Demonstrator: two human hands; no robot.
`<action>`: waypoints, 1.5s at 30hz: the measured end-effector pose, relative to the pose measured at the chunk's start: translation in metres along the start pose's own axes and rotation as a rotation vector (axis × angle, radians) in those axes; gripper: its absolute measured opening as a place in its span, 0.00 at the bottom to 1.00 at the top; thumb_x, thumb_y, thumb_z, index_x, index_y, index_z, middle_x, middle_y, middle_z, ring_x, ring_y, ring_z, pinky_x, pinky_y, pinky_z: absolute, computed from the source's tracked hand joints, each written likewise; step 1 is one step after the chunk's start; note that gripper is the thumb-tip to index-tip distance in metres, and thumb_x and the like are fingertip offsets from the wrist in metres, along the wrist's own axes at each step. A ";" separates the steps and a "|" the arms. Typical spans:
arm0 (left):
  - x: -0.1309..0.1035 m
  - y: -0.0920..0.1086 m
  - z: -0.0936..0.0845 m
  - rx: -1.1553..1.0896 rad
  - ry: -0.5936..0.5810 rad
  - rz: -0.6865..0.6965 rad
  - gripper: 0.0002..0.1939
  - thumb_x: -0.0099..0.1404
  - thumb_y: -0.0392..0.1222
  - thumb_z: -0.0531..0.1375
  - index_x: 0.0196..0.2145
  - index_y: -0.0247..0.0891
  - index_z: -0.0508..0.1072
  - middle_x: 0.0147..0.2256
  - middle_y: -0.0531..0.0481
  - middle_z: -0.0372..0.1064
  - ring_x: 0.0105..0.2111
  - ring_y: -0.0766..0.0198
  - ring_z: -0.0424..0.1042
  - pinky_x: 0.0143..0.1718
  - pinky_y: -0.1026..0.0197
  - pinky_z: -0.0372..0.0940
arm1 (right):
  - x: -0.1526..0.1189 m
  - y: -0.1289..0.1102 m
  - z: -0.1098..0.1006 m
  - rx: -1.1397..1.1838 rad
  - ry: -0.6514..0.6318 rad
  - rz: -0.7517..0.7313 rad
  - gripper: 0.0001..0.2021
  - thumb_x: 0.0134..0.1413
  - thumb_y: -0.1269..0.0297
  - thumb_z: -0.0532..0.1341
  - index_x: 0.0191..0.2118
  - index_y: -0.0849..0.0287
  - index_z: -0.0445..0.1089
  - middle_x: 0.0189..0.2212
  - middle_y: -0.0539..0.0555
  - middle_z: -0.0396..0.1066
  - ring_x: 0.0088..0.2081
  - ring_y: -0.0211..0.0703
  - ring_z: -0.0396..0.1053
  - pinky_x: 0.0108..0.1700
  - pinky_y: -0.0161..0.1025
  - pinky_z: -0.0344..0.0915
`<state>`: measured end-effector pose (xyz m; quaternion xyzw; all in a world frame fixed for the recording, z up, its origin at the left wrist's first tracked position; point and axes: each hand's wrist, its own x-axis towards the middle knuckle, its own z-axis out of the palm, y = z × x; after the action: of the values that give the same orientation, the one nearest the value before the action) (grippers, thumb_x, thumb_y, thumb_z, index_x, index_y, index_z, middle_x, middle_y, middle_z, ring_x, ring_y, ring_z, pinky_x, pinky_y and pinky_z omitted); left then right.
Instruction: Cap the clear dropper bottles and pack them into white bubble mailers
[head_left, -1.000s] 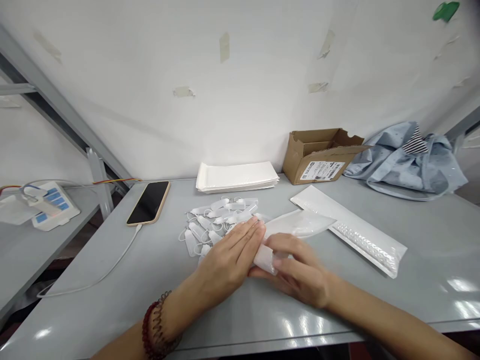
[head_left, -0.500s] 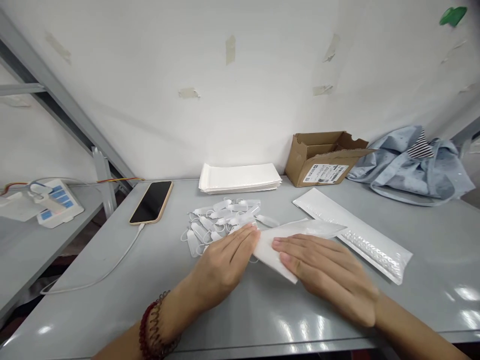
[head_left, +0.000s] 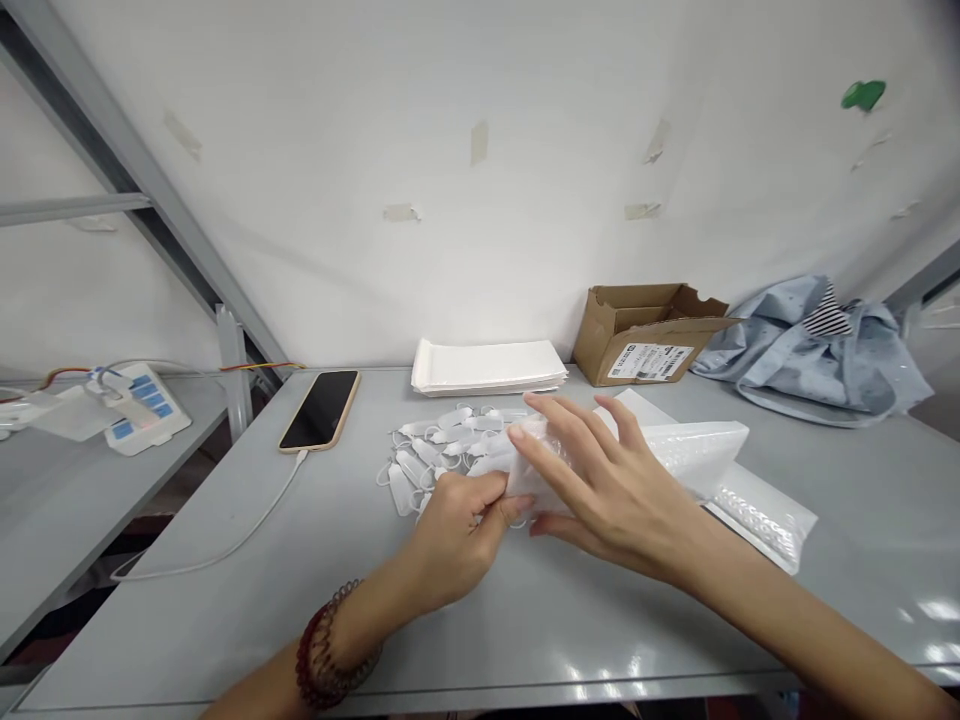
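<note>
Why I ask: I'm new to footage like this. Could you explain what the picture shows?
There is no machine here: a person works with two bare hands. The camera sits on their head, looking forward and down. The left hand pinches one end of a white packet; the right hand has its fingers spread over it.

On the gray table lie small clear plastic pieces with loops, a phone on a cable, and, partly behind the packet, a bubble envelope. Farther back are stacked white envelopes, a cardboard box and bunched blue cloth.
</note>
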<state>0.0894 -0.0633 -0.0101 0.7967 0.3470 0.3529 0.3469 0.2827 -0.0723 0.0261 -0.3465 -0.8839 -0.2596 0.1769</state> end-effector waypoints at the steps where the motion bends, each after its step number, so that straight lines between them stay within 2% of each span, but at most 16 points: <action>1: 0.000 0.001 -0.002 -0.040 -0.037 -0.022 0.20 0.66 0.38 0.53 0.18 0.38 0.52 0.18 0.59 0.45 0.19 0.71 0.47 0.21 0.64 0.47 | 0.001 -0.003 -0.003 -0.005 -0.048 0.010 0.35 0.52 0.58 0.62 0.63 0.62 0.49 0.57 0.73 0.58 0.55 0.66 0.60 0.49 0.64 0.58; 4: 0.001 0.004 -0.006 -0.141 -0.150 -0.067 0.21 0.65 0.41 0.54 0.17 0.38 0.50 0.18 0.59 0.43 0.20 0.71 0.47 0.22 0.64 0.46 | 0.001 -0.011 -0.010 -0.005 -0.125 0.015 0.35 0.45 0.69 0.62 0.60 0.60 0.51 0.58 0.71 0.57 0.49 0.64 0.63 0.42 0.55 0.64; 6: 0.001 0.006 -0.005 -0.199 -0.222 -0.080 0.21 0.65 0.42 0.54 0.17 0.38 0.53 0.18 0.59 0.45 0.21 0.70 0.49 0.23 0.64 0.48 | -0.002 -0.015 -0.014 -0.014 -0.157 -0.007 0.32 0.39 0.73 0.61 0.55 0.59 0.56 0.59 0.71 0.54 0.45 0.61 0.64 0.38 0.52 0.65; 9: 0.001 0.009 -0.001 -0.244 -0.300 -0.103 0.16 0.66 0.42 0.54 0.21 0.36 0.63 0.19 0.58 0.49 0.22 0.70 0.51 0.24 0.64 0.49 | -0.007 -0.018 -0.018 -0.015 -0.208 -0.039 0.28 0.37 0.71 0.62 0.49 0.58 0.59 0.60 0.70 0.52 0.40 0.57 0.65 0.35 0.50 0.65; 11: 0.001 0.011 0.003 -0.271 -0.295 -0.138 0.15 0.66 0.43 0.54 0.23 0.35 0.67 0.19 0.57 0.53 0.22 0.70 0.53 0.24 0.64 0.51 | -0.009 -0.013 -0.022 0.002 -0.239 -0.032 0.27 0.36 0.67 0.63 0.48 0.59 0.58 0.59 0.70 0.53 0.40 0.57 0.65 0.34 0.49 0.66; 13: 0.001 0.011 0.004 -0.328 -0.236 -0.183 0.12 0.66 0.43 0.55 0.29 0.35 0.72 0.25 0.54 0.66 0.27 0.67 0.63 0.28 0.65 0.57 | -0.010 0.001 -0.025 0.052 -0.290 0.013 0.27 0.37 0.65 0.63 0.48 0.61 0.58 0.57 0.71 0.54 0.43 0.60 0.65 0.34 0.49 0.67; 15: 0.001 0.010 0.003 -0.395 -0.148 -0.244 0.11 0.67 0.44 0.54 0.40 0.38 0.74 0.36 0.50 0.74 0.36 0.63 0.71 0.37 0.64 0.63 | -0.013 0.025 -0.024 0.153 -0.404 0.109 0.27 0.39 0.63 0.62 0.48 0.61 0.57 0.55 0.69 0.55 0.43 0.58 0.66 0.33 0.46 0.67; 16: 0.001 0.009 0.001 -0.414 -0.111 -0.288 0.13 0.67 0.44 0.54 0.45 0.39 0.73 0.41 0.49 0.75 0.40 0.61 0.72 0.41 0.62 0.64 | -0.015 0.041 -0.021 0.224 -0.499 0.165 0.24 0.41 0.62 0.61 0.47 0.60 0.58 0.52 0.66 0.59 0.38 0.52 0.68 0.30 0.43 0.66; 18: 0.001 0.008 -0.003 -0.422 -0.070 -0.368 0.16 0.67 0.45 0.54 0.50 0.40 0.70 0.43 0.47 0.76 0.42 0.60 0.73 0.43 0.60 0.66 | -0.020 0.073 -0.008 0.300 -0.644 0.308 0.21 0.45 0.60 0.59 0.47 0.58 0.58 0.47 0.60 0.61 0.29 0.44 0.67 0.28 0.41 0.64; 21: 0.001 0.008 -0.007 -0.406 -0.060 -0.422 0.16 0.66 0.45 0.55 0.51 0.40 0.70 0.42 0.47 0.77 0.43 0.59 0.74 0.44 0.59 0.67 | -0.033 0.113 0.025 0.290 -0.710 0.560 0.24 0.45 0.57 0.58 0.50 0.58 0.56 0.48 0.59 0.60 0.35 0.47 0.69 0.36 0.43 0.65; 23: 0.001 0.008 -0.007 -0.405 -0.060 -0.430 0.17 0.66 0.44 0.55 0.51 0.40 0.69 0.42 0.48 0.77 0.43 0.60 0.74 0.45 0.59 0.67 | -0.042 0.127 0.048 0.273 -0.719 0.617 0.26 0.47 0.55 0.57 0.52 0.59 0.56 0.50 0.61 0.59 0.42 0.53 0.68 0.41 0.44 0.65; 28: 0.001 0.005 -0.005 -0.381 -0.050 -0.428 0.17 0.66 0.45 0.55 0.52 0.41 0.68 0.42 0.48 0.77 0.43 0.60 0.74 0.46 0.58 0.67 | -0.056 0.121 0.084 0.183 -0.708 0.776 0.27 0.51 0.48 0.54 0.53 0.60 0.58 0.52 0.67 0.59 0.56 0.66 0.56 0.50 0.54 0.59; 32: 0.002 0.007 -0.008 -0.348 -0.034 -0.444 0.18 0.66 0.44 0.55 0.53 0.40 0.67 0.43 0.48 0.77 0.46 0.59 0.73 0.46 0.58 0.66 | -0.060 0.112 0.091 0.143 -0.725 0.884 0.29 0.53 0.43 0.49 0.53 0.57 0.58 0.56 0.68 0.55 0.54 0.72 0.57 0.47 0.61 0.58; 36: 0.002 0.010 -0.011 -0.313 -0.034 -0.441 0.17 0.66 0.45 0.54 0.52 0.42 0.67 0.42 0.48 0.77 0.45 0.59 0.74 0.45 0.58 0.66 | -0.066 0.120 0.089 0.199 -0.792 0.958 0.30 0.50 0.42 0.52 0.56 0.53 0.56 0.52 0.65 0.60 0.48 0.67 0.65 0.44 0.54 0.62; 38: 0.002 0.011 -0.013 -0.302 -0.039 -0.450 0.18 0.66 0.45 0.54 0.53 0.42 0.66 0.42 0.48 0.77 0.43 0.58 0.74 0.44 0.57 0.66 | -0.068 0.126 0.089 0.211 -0.809 0.996 0.31 0.49 0.43 0.54 0.57 0.52 0.56 0.50 0.64 0.62 0.48 0.67 0.65 0.44 0.52 0.61; 45: 0.002 0.016 -0.014 -0.269 -0.045 -0.483 0.19 0.66 0.46 0.54 0.54 0.43 0.64 0.41 0.48 0.77 0.40 0.58 0.75 0.42 0.55 0.66 | -0.059 0.135 0.097 0.108 -0.797 1.254 0.34 0.52 0.41 0.48 0.57 0.63 0.55 0.53 0.73 0.59 0.56 0.74 0.55 0.45 0.58 0.60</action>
<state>0.0837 -0.0655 0.0104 0.6452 0.4691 0.2851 0.5314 0.4060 0.0377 -0.0357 -0.8445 -0.5291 0.0790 -0.0254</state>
